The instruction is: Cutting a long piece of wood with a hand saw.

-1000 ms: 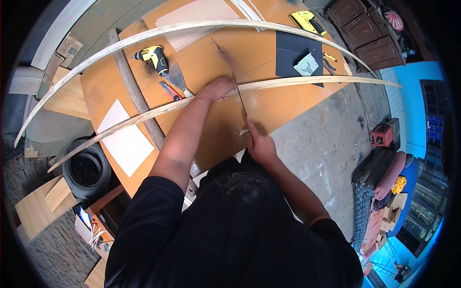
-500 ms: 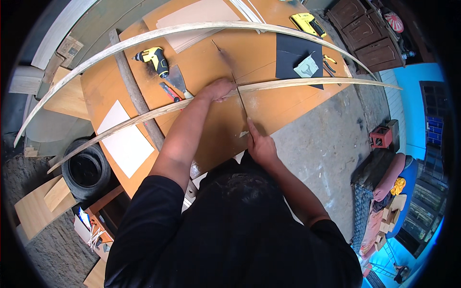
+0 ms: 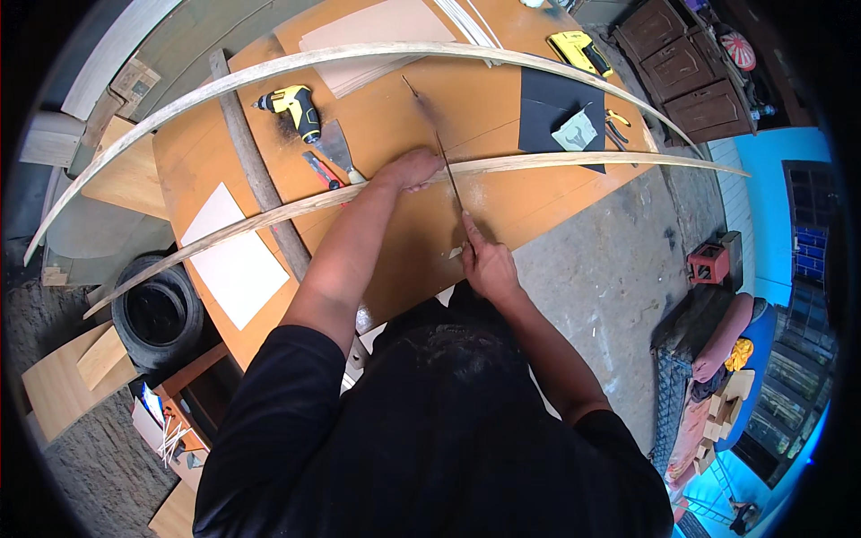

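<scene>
Across the orange board lies a long pale wooden strip. My left hand is closed on it beside a long, thin dark blade that crosses the strip. My right hand grips the near end of that blade, index finger stretched along it; its handle is hidden by the hand. A second curved strip arches over the far part of the board. Near my left hand are a putty knife, a red cutter and a yellow-black drill.
Black sheet with pliers, yellow tool and pale panels lie farther back. A rough pole and white sheet are left. Beyond stand tyres, a sofa and a cabinet.
My right hand and the blade have edged slightly forward. My left hand stays on the strip, and the whole view has shifted a little.
</scene>
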{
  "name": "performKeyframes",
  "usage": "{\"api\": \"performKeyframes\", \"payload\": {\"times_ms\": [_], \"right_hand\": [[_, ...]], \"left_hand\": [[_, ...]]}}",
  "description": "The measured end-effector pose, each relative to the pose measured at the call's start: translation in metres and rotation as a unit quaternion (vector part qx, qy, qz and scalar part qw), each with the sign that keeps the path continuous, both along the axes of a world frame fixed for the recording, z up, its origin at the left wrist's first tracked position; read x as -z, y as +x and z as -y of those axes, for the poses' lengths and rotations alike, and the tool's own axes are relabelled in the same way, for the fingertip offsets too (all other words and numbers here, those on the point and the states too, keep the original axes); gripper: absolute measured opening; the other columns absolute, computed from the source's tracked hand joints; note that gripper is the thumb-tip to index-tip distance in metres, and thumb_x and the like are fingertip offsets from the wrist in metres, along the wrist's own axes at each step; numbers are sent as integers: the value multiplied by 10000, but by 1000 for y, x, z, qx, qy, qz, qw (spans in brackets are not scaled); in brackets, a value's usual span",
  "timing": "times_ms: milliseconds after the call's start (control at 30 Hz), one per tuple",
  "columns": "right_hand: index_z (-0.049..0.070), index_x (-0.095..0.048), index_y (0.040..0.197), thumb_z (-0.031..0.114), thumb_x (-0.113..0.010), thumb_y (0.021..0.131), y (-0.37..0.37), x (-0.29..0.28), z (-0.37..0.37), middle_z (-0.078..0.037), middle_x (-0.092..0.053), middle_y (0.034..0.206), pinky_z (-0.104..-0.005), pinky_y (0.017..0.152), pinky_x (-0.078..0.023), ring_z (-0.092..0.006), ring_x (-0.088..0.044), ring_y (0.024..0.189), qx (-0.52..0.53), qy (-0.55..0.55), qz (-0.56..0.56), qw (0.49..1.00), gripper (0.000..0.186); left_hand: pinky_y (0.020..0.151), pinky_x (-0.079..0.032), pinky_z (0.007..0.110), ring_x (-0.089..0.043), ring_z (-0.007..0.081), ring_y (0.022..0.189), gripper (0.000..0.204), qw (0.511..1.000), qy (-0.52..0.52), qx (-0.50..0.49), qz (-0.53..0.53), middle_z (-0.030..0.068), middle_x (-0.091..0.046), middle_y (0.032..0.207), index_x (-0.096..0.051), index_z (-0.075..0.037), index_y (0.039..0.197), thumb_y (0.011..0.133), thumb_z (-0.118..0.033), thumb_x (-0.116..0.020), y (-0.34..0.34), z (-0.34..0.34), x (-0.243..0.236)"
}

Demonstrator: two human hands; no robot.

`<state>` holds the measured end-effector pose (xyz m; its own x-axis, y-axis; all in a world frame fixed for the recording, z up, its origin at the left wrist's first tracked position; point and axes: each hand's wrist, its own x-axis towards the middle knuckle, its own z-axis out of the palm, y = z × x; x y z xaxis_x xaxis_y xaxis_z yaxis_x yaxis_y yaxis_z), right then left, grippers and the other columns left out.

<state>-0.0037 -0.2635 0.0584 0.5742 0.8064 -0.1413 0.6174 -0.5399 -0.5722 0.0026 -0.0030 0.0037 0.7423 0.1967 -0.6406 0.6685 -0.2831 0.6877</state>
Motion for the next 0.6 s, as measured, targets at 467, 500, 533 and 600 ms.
{"api": "performKeyframes", "payload": {"times_ms": [467,500,533,600], "right_hand": [[79,-356,1458,142,-554,895,-32,-10,34,-238,-624,689,-510,605,-505,-413,-622,615,-16,-27,-29,999,600],[79,-356,1458,142,-554,895,-30,-14,37,-238,-624,689,-510,605,-505,-413,-622,615,-16,-26,-29,999,600],[82,-360,1457,142,-559,893,-27,-18,42,-238,-629,707,-506,612,-508,-410,-626,631,-19,-13,-31,999,601],[84,-364,1456,142,-564,892,-27,-20,49,-238,-633,725,-503,619,-510,-407,-629,646,-21,2,-31,999,602]], "left_hand": [[474,-469,352,-564,201,522,407,1000,-7,2,3,122,-601,667,-617,41,835,879,-343,-488,-4,-2,4],[474,-469,352,-564,201,522,407,1000,-7,2,3,122,-601,667,-617,41,835,879,-343,-488,-4,-2,5],[473,-469,352,-562,201,515,412,1000,2,7,1,120,-600,657,-622,39,830,879,-350,-496,-4,-2,5],[472,-468,351,-560,201,507,417,1000,13,15,1,117,-599,648,-627,37,825,880,-358,-504,-3,-3,6]]}}
